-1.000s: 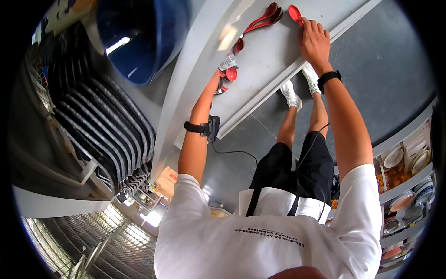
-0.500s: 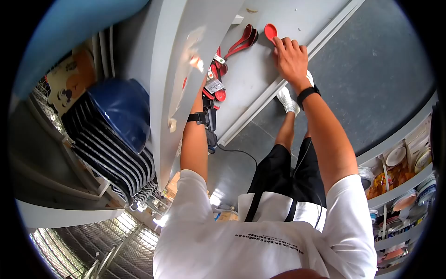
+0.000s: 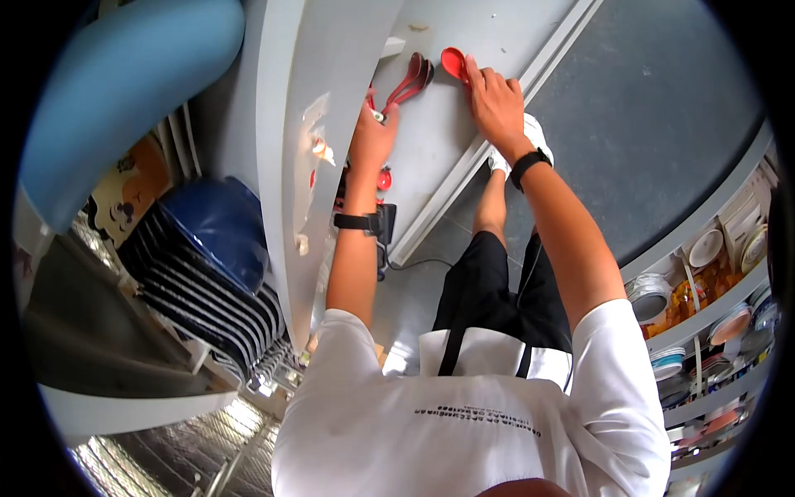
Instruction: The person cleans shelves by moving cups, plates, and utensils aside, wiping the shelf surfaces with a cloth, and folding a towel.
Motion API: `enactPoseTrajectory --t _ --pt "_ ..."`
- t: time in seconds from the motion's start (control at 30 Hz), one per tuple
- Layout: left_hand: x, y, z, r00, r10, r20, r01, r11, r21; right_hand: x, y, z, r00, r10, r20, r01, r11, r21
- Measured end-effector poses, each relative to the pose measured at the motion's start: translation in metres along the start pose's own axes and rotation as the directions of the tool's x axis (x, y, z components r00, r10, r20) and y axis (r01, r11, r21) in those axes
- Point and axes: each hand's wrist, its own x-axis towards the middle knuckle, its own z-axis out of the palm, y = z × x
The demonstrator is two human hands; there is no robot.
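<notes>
Head view: right hand [image 3: 498, 106] pinching glossy red spoon [image 3: 453, 62]; left hand [image 3: 373, 142] curled by curved spoons [image 3: 407, 81], grip unclear.

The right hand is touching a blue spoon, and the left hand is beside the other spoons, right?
The colour is wrong: in the head view, the right hand touches a red spoon. The left hand is beside the other spoons, as you say.

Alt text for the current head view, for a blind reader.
A person's right hand touches a red spoon on a gray shelf; the left hand is by red-and-black spoons. A blue bowl sits at picture left.
</notes>
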Motion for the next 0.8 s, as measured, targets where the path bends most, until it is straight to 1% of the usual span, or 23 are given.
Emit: enactPoseTrajectory --t 0.03,0.1,0.13,0.2,0.23,0.27,0.3,0.33,0.37,0.4,0.43,0.47,0.5,0.53,0.57,0.6,0.63,0.67,0.7,0.73,0.77,0.8 --pt "0.004 0.000 0.012 1.000 0.015 -0.002 -0.015 1.000 -0.012 0.000 -0.001 0.002 1.000 0.002 0.016 -0.001 0.999 -0.041" --pt "0.006 -0.002 0.033 0.979 0.205 -0.010 -0.204 0.975 0.093 0.000 0.001 0.004 1.000 0.006 0.022 -0.005 0.999 -0.033" --pt "0.005 -0.003 0.039 0.980 0.200 -0.015 -0.198 0.977 0.079 -0.002 0.001 0.003 0.999 0.013 0.032 -0.012 1.000 -0.017" --pt "0.011 -0.004 0.052 0.977 0.204 0.067 -0.206 0.978 0.020 -0.003 0.008 0.000 0.999 0.021 0.046 -0.021 1.000 -0.013" --pt "0.013 -0.006 0.058 0.983 0.179 0.049 -0.176 0.982 -0.066 -0.005 0.011 -0.003 0.996 -0.003 0.091 0.001 1.000 0.021" --pt "0.012 -0.008 0.064 0.983 0.184 -0.016 -0.185 0.981 -0.062 -0.005 0.007 -0.006 0.991 -0.026 0.128 0.017 0.997 0.074" --pt "0.009 -0.010 0.066 0.989 0.146 -0.017 -0.146 0.988 -0.056 -0.003 0.005 -0.013 0.989 -0.016 0.148 0.008 0.998 0.057" --pt "0.009 -0.009 0.071 0.994 0.105 -0.031 -0.107 0.992 -0.067 -0.003 0.005 -0.016 0.989 -0.011 0.149 -0.006 0.994 0.114" --pt "0.007 -0.002 0.071 0.996 0.025 -0.083 -0.038 0.986 -0.161 -0.003 0.004 -0.012 0.993 -0.013 0.120 0.000 0.994 0.112" --pt "0.009 0.001 0.069 0.995 0.036 -0.093 -0.051 0.984 -0.173 -0.004 0.004 -0.009 0.995 -0.018 0.096 0.008 0.994 0.107" --pt "0.007 0.006 0.065 0.997 -0.074 -0.002 0.072 0.977 -0.203 -0.003 0.000 -0.013 0.993 0.019 0.118 -0.035 0.991 0.129" --pt "0.004 0.011 0.061 0.978 -0.188 0.095 0.204 0.955 -0.215 0.000 0.000 -0.016 0.992 0.016 0.124 -0.032 0.992 0.124" --pt "0.001 0.014 0.061 0.990 -0.139 0.035 0.143 0.965 -0.219 0.001 -0.001 -0.018 0.995 0.051 0.089 -0.069 0.976 0.208" --pt "-0.002 0.016 0.058 0.988 -0.151 0.038 0.156 0.963 -0.221 0.003 -0.003 -0.019 0.995 0.088 0.056 -0.101 0.950 0.294" --pt "-0.003 0.018 0.056 0.974 -0.203 0.105 0.226 0.925 -0.306 0.005 -0.003 -0.021 0.991 0.133 0.024 -0.132 0.919 0.370" --pt "-0.003 0.019 0.053 0.953 -0.248 0.175 0.297 0.875 -0.381 0.006 -0.005 -0.021 0.992 0.125 0.033 -0.128 0.919 0.373" --pt "-0.008 0.000 0.073 0.966 -0.213 0.146 0.257 0.842 -0.474 0.007 -0.006 -0.019 0.988 0.157 -0.013 -0.129 0.857 0.499" --pt "-0.007 0.001 0.072 0.963 -0.224 0.146 0.267 0.841 -0.470 0.008 -0.006 -0.022 0.979 0.198 -0.051 -0.125 0.778 0.615" --pt "-0.007 0.003 0.071 0.938 -0.235 0.255 0.340 0.774 -0.534 0.004 -0.005 -0.027 0.975 0.210 0.075 -0.211 0.759 0.616" --pt "-0.009 0.008 0.070 0.902 -0.233 0.364 0.416 0.697 -0.585 0.002 -0.004 -0.028 0.974 0.208 0.087 -0.217 0.756 0.617" --pt "-0.010 0.025 0.066 0.842 -0.287 0.458 0.538 0.524 -0.661 -0.001 -0.003 -0.030 0.974 0.209 0.086 -0.211 0.706 0.676" --pt "-0.012 0.027 0.070 0.836 -0.291 0.465 0.546 0.521 -0.656 -0.003 -0.001 -0.034 0.974 0.212 0.080 -0.202 0.653 0.730"
